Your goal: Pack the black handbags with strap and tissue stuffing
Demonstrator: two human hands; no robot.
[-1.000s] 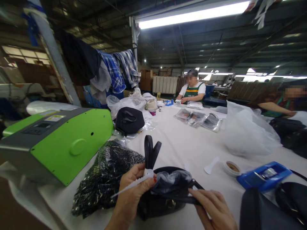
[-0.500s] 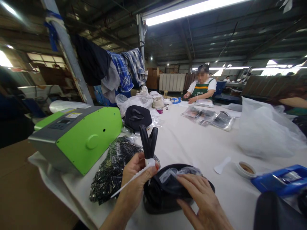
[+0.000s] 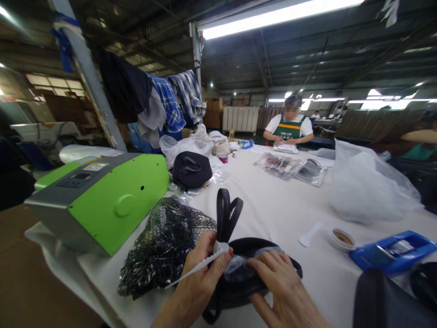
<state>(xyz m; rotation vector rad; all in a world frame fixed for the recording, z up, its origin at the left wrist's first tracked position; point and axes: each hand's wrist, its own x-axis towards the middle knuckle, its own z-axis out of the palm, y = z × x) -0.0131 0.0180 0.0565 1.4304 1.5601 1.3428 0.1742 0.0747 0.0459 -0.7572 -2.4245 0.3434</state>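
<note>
My left hand (image 3: pixel 200 278) pinches the base of a looped black strap (image 3: pixel 223 218), whose loops stand up above the fingers. A white tag (image 3: pixel 191 274) with a long thin tail is wrapped round the strap there. Below sits a rounded black bag (image 3: pixel 239 298), with clear plastic (image 3: pixel 235 269) showing in its top. My right hand (image 3: pixel 283 282) grips the bag's near side, fingers over the top and thumb lower down. Its fingertips are partly hidden against the dark material.
Crumpled black patterned plastic (image 3: pixel 160 246) and a green-and-grey machine (image 3: pixel 119 200) are on the left. Behind lies a black case (image 3: pixel 191 171). To the right are a tape roll (image 3: pixel 342 240), a blue dispenser (image 3: pixel 392 253) and a white plastic bag (image 3: pixel 368 182). A co-worker (image 3: pixel 290 123) stands across the table.
The strap loops have turned and spread, and shifted slightly right with my left hand. My right hand has closed in on the bag. The co-worker's hands have come together.
</note>
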